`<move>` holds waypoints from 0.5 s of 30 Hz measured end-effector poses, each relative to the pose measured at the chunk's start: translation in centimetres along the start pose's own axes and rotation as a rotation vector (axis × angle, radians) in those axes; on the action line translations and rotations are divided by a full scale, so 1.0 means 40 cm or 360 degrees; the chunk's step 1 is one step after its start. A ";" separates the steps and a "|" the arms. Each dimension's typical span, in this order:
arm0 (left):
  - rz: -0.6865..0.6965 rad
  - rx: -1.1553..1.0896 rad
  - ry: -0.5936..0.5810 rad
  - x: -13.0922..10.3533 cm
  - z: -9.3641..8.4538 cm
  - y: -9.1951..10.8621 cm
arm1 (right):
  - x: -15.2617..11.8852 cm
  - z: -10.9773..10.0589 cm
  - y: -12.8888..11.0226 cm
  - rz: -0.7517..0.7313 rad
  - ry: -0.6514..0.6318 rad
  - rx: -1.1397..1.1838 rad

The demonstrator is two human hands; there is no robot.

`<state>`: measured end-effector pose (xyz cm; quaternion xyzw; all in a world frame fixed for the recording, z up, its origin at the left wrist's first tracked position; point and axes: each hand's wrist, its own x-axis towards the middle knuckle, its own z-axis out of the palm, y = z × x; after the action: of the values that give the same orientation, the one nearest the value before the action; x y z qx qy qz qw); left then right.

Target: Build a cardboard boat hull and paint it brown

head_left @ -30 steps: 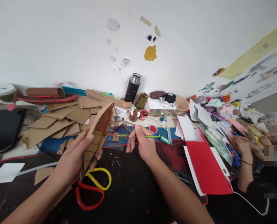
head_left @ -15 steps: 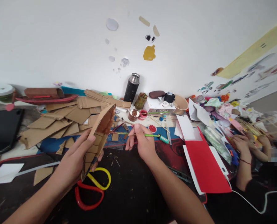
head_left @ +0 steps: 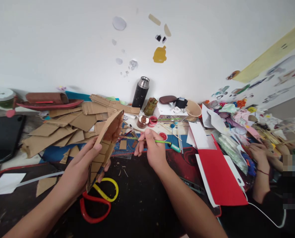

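My left hand (head_left: pixel 81 165) is wrapped around a curved, boat-shaped cardboard piece (head_left: pixel 100 162), tilted up on edge. Brown paint covers part of its inner side near the top, and dark lines cross the lower part. Between the thumb and fingers of my right hand (head_left: pixel 154 152) is a thin green paintbrush (head_left: pixel 162 141). Its tip reaches the painted inner side, though I cannot tell whether it touches. Below my left hand lie scissors (head_left: pixel 94 220) with red and yellow handles, their blades hidden. Pots of brown paint (head_left: pixel 142 123) and red paint (head_left: pixel 163 136) stand beyond my right hand.
Cardboard scraps (head_left: pixel 55 127) are heaped at left, before a red model boat (head_left: pixel 50 105). A black flask (head_left: pixel 140 94) stands by the wall. Red card (head_left: pixel 220 178) lies at right, near a co-worker's hands (head_left: pixel 258 153). A black phone (head_left: pixel 4 138) is far left.
My right hand and the brush have shifted very slightly, with the brush tip a little higher against the cardboard. My left hand keeps the same hold. The view has tilted slightly.
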<state>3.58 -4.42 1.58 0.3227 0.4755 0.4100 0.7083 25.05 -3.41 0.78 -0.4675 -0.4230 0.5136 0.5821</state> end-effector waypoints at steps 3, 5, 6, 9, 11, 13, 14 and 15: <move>0.0094 0.0075 0.0006 -0.009 0.009 0.005 | 0.001 -0.001 0.003 -0.0006 0.0002 0.0026; 0.0064 0.0079 0.0014 -0.010 0.010 0.004 | -0.005 0.000 0.005 0.0027 -0.0067 0.0010; 0.0050 0.0081 0.0012 -0.009 0.009 0.002 | -0.007 0.000 0.005 0.0043 -0.0094 0.0000; 0.0068 0.0078 -0.0001 -0.003 0.005 -0.005 | -0.008 -0.001 0.002 0.0053 -0.0075 -0.0025; 0.0105 0.0081 -0.0005 0.000 0.003 -0.007 | -0.004 -0.004 0.000 0.0033 -0.0006 -0.0030; 0.0119 0.0087 -0.0010 0.002 0.001 -0.007 | -0.002 -0.006 -0.001 0.0017 0.0025 -0.0020; 0.0098 0.0078 -0.0010 0.002 -0.001 -0.007 | -0.002 -0.006 0.000 0.0017 0.0009 -0.0013; 0.0045 0.0044 0.0008 0.004 -0.004 -0.007 | -0.004 -0.005 0.002 0.0025 -0.0024 -0.0007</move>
<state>3.55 -4.41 1.24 0.3381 0.4781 0.4142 0.6968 25.22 -3.60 0.67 -0.4682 -0.4248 0.5206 0.5738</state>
